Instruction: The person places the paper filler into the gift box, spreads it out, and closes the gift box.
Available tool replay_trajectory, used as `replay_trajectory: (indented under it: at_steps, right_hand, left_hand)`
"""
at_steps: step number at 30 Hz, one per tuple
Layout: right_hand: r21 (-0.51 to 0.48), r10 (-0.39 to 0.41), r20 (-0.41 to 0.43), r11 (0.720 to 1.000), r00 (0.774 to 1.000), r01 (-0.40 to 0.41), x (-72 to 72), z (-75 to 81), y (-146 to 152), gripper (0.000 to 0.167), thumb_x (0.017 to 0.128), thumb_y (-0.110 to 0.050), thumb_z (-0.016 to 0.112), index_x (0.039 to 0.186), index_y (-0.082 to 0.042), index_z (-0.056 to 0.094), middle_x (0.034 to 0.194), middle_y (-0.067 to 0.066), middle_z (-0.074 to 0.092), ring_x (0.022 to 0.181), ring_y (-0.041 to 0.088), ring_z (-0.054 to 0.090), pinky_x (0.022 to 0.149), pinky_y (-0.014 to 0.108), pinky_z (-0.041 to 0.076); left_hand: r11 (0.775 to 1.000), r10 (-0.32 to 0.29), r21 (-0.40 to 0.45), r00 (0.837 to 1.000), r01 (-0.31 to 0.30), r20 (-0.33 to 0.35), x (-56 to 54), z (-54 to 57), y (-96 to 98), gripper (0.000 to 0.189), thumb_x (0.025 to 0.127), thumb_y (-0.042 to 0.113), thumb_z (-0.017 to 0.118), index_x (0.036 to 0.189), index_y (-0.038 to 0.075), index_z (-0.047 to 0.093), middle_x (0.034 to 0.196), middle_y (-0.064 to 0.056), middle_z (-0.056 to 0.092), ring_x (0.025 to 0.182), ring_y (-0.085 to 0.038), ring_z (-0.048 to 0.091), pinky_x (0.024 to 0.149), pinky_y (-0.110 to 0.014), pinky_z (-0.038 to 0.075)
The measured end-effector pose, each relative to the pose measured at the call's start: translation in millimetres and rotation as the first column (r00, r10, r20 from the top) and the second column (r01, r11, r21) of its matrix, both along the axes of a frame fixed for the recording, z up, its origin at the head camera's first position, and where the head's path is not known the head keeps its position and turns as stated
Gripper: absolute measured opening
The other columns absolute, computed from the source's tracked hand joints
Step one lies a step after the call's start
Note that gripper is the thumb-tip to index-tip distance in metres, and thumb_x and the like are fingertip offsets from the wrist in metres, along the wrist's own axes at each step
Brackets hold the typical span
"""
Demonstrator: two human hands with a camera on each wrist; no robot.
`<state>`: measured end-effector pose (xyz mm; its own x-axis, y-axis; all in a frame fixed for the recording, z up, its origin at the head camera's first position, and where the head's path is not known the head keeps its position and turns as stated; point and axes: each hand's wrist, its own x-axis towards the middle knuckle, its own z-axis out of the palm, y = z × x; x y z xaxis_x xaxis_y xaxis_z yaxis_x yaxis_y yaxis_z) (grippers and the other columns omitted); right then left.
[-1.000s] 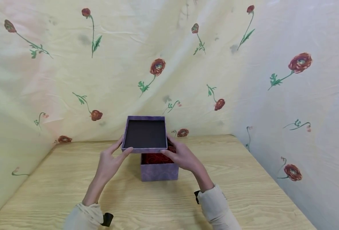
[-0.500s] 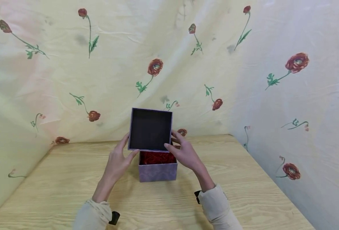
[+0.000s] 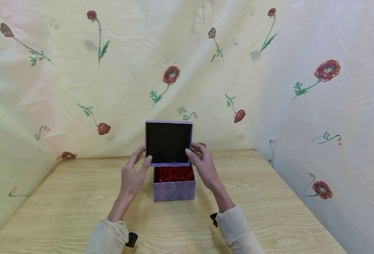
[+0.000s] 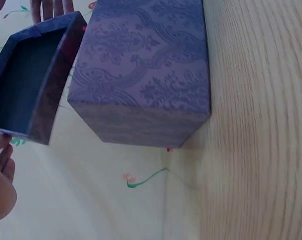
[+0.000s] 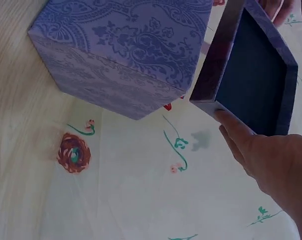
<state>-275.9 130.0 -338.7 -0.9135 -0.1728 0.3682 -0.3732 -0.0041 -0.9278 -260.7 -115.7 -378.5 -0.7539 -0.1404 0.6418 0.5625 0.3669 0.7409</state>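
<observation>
A square purple box lid [image 3: 169, 143] is held up above and behind the box, its black inside facing me and tilted nearly upright. My left hand [image 3: 132, 176] grips its left side, thumb at the lower left corner. On the opposite side my right hand [image 3: 207, 169] holds the right edge, thumb in front and fingers behind. Below, the patterned purple box [image 3: 174, 191] stands uncovered on the table, with red shredded filler [image 3: 174, 174] inside. Both wrist views show the box's side close up, with the lid [image 4: 26, 75] apart from it.
The pale wood-grain table [image 3: 263, 211] extends around the box. A flower-printed cloth [image 3: 126, 77] hangs behind it and along both sides. Black wrist devices show at the left sleeve [image 3: 107, 236] and the right sleeve [image 3: 237, 225].
The lid has gone up and slightly right and tipped more upright, showing more of its inside. My left hand has shifted right with it. The box stays put.
</observation>
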Motion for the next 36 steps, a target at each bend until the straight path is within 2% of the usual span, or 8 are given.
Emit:
replay_trajectory:
  at_steps: [6,11,14,17,19,23,28,36]
  right_hand:
    - [-0.132,-0.016,-0.023,0.991,1.000,0.012,-2.9,-5.1,-5.3,0.045,0.107,-0.024,0.056,0.137,0.010,0.049,0.147,0.026,0.043,0.142,0.041,0.043,0.112,0.054,0.041]
    - [-0.225,-0.071,-0.062,0.973,0.996,0.056,-6.1,-8.6,-11.0,0.037,0.106,-0.020,0.057,0.125,0.011,0.054,0.132,0.025,0.050,0.135,0.040,0.051,0.110,0.051,0.044]
    - [-0.228,-0.089,-0.095,0.971,0.991,0.066,-7.3,-9.9,-13.1,0.042,0.106,-0.022,0.056,0.133,0.010,0.054,0.128,0.023,0.052,0.132,0.040,0.054,0.110,0.051,0.044]
    - [-0.201,-0.118,-0.126,0.975,0.985,0.092,-7.0,-10.9,-13.3,0.047,0.108,-0.024,0.053,0.140,0.010,0.054,0.133,0.025,0.053,0.130,0.042,0.054,0.110,0.053,0.043]
    - [-0.177,-0.148,-0.140,0.977,0.979,0.123,-6.0,-10.4,-13.3,0.048,0.108,-0.025,0.052,0.140,0.011,0.055,0.136,0.026,0.055,0.130,0.043,0.054,0.109,0.054,0.044]
    - [-0.153,-0.217,-0.150,0.969,0.965,0.194,-4.0,-6.8,-14.5,0.045,0.108,-0.028,0.051,0.129,0.011,0.060,0.127,0.024,0.060,0.128,0.043,0.057,0.107,0.051,0.047]
    - [-0.135,-0.269,-0.122,0.958,0.955,0.253,-3.1,-1.3,-15.5,0.034,0.105,-0.027,0.061,0.113,0.006,0.065,0.111,0.016,0.064,0.111,0.031,0.067,0.100,0.040,0.053]
    - [-0.057,-0.111,-0.153,0.993,0.982,0.104,-6.5,-10.3,3.3,0.037,0.102,-0.011,0.065,0.132,0.011,0.061,0.135,0.023,0.060,0.132,0.033,0.057,0.101,0.029,0.051]
  left_hand:
    - [0.997,0.050,0.057,0.995,-0.055,0.090,3.0,10.5,4.7,0.057,0.110,0.044,0.047,0.157,0.011,0.047,0.148,-0.009,0.056,0.113,-0.033,0.064,0.112,-0.049,0.040]
    - [0.994,0.054,0.087,0.994,-0.063,0.096,2.1,17.6,9.4,0.054,0.111,0.043,0.042,0.145,0.006,0.061,0.147,-0.012,0.058,0.124,-0.033,0.060,0.112,-0.049,0.041]
    - [0.991,0.050,0.120,0.994,-0.062,0.101,2.8,20.2,12.9,0.053,0.111,0.043,0.040,0.127,-0.001,0.065,0.119,-0.020,0.070,0.113,-0.035,0.064,0.098,-0.050,0.047]
    - [0.988,0.050,0.138,0.993,-0.065,0.111,3.7,23.2,16.5,0.056,0.111,0.047,0.036,0.113,-0.005,0.059,0.083,-0.018,0.056,0.078,-0.030,0.053,0.076,-0.045,0.044]
    - [0.987,0.051,0.148,0.992,-0.068,0.118,3.9,25.4,19.0,0.058,0.110,0.050,0.036,0.110,-0.005,0.057,0.079,-0.017,0.050,0.073,-0.030,0.044,0.072,-0.044,0.040]
    - [0.981,0.061,0.176,0.988,-0.086,0.144,3.8,28.2,22.2,0.056,0.107,0.052,0.043,0.108,-0.001,0.058,0.105,-0.030,0.069,0.099,-0.040,0.063,0.090,-0.057,0.046]
    - [0.981,0.045,0.177,0.979,-0.081,0.197,4.5,27.1,22.4,0.053,0.103,0.054,0.053,0.111,0.002,0.056,0.130,-0.027,0.065,0.124,-0.043,0.059,0.100,-0.063,0.042]
    - [0.992,-0.101,0.092,0.970,0.083,0.221,2.0,13.0,9.3,0.064,0.104,0.044,0.058,0.153,0.005,0.046,0.153,-0.020,0.050,0.143,-0.035,0.045,0.117,-0.059,0.031]
